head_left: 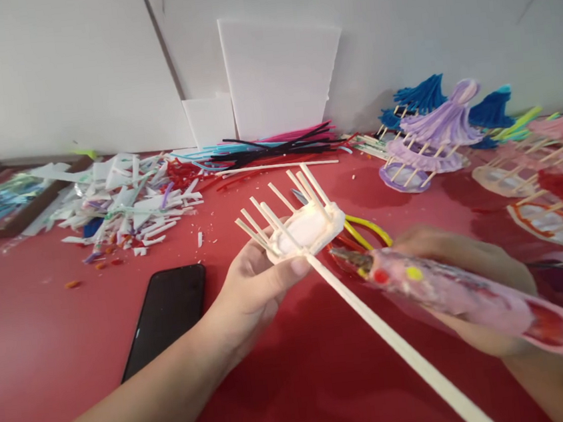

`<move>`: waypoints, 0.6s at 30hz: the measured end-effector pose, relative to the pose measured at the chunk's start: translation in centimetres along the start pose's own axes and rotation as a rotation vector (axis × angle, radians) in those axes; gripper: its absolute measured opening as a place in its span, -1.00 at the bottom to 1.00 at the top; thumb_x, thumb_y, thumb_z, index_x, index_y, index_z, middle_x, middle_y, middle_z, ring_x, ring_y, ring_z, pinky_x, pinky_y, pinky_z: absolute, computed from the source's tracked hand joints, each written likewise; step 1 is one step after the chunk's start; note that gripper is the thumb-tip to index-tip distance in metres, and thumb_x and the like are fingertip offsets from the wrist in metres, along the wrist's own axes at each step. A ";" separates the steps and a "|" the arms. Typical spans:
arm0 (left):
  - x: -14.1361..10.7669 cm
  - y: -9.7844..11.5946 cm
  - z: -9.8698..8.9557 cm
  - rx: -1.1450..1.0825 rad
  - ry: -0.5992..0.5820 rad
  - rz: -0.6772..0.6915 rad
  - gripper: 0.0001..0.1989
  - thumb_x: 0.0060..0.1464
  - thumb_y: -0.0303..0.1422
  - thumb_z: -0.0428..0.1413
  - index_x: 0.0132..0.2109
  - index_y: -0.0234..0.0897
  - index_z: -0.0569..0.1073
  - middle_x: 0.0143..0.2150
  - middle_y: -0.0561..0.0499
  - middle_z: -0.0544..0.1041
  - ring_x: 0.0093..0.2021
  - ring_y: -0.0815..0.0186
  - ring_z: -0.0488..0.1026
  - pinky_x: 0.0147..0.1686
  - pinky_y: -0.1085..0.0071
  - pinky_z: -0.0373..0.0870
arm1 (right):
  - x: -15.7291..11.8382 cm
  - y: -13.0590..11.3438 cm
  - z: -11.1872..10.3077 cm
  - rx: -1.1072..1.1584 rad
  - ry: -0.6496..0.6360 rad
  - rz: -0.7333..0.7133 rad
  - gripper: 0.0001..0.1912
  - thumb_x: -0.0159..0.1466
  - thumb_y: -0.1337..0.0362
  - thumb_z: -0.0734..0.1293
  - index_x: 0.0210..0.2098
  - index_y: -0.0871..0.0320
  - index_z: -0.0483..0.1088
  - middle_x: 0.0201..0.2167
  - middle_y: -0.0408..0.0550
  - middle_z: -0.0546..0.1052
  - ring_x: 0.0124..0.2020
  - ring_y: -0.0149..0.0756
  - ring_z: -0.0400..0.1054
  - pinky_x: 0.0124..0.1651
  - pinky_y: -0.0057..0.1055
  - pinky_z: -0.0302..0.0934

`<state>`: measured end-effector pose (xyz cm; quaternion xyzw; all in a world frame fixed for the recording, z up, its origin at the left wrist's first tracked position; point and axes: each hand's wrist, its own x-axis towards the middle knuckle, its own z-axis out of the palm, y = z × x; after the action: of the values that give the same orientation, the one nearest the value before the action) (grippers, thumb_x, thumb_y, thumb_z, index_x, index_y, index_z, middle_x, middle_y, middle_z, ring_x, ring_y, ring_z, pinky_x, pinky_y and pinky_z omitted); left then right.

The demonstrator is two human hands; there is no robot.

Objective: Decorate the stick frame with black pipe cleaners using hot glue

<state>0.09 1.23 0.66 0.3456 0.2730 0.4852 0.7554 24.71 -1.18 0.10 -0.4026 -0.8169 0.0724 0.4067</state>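
Left hand [253, 281] at the centre of the frame, pinching an oval base [298, 231]: the thumb lies across the near edge, its tip pointing right, while the other fingers curl behind and beneath, partly hidden. Its forearm rises diagonally from the lower left corner, the wrist just below the centre. The white base, with its cream-coloured rim, sits tilted slightly above the centre of the frame; short sticks [280, 196] project from its edge, leaning toward the upper left. From the near edge, beside the thumb tip, a long stick [395, 333] slants down to the lower edge at right.

Right hand [493, 269], at the right of the frame and somewhat blurred, is wrapped around a pink glue gun [451, 290], its fingers partly concealed by the body. Its forearm enters from the lower right. The nozzle points left, near the top of the long stick but apart from it.

Behind the nozzle lies a tool with yellow looped handles [371, 224]. A black phone [166, 317] rests on the red table [305, 390], left of the left hand. Upper left: a heap of white scraps [124, 200]. Upper right: a purple tasselled model [434, 131].
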 end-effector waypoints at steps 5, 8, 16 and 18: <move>-0.2 0.1 0.2 0.015 0.019 -0.012 -0.39 -0.11 -0.39 0.35 0.14 -0.16 0.45 0.02 -0.04 0.60 0.15 0.14 0.44 0.24 0.25 0.27 | 0.5 -0.1 0.0 0.005 -0.065 -0.042 -0.87 0.20 0.38 0.32 -0.25 0.07 0.38 -0.40 -0.09 0.53 -0.44 -0.29 0.46 -0.43 -0.41 0.35; -0.3 0.1 0.1 0.018 0.004 -0.014 -0.38 -0.08 -0.40 0.34 0.16 -0.12 0.43 0.04 -0.01 0.60 0.16 0.18 0.44 0.23 0.28 0.29 | 0.6 -0.2 0.0 -0.010 -0.044 -0.066 -0.83 0.15 0.44 0.33 -0.29 0.07 0.35 -0.46 -0.13 0.49 -0.51 -0.34 0.41 -0.49 -0.44 0.31; -0.2 0.3 0.3 0.053 -0.048 0.021 -0.44 -0.06 -0.37 0.33 0.13 -0.20 0.46 0.05 -0.07 0.59 0.17 0.12 0.43 0.23 0.25 0.29 | 0.7 0.3 -0.2 0.005 -0.052 -0.143 -0.86 0.13 0.38 0.33 -0.30 0.07 0.34 -0.46 -0.10 0.47 -0.50 -0.29 0.42 -0.48 -0.41 0.32; -0.2 0.3 0.3 0.060 -0.057 0.014 -0.45 -0.05 -0.38 0.32 0.14 -0.20 0.46 0.06 -0.07 0.58 0.17 0.13 0.43 0.22 0.26 0.30 | 0.6 0.2 -0.2 -0.002 -0.070 -0.129 -0.82 0.12 0.41 0.33 -0.29 0.08 0.33 -0.45 -0.09 0.48 -0.49 -0.30 0.42 -0.47 -0.41 0.32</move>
<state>0.08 1.09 1.11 0.3838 0.2636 0.4721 0.7485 24.73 -0.66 0.55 -0.3466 -0.8550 0.0594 0.3812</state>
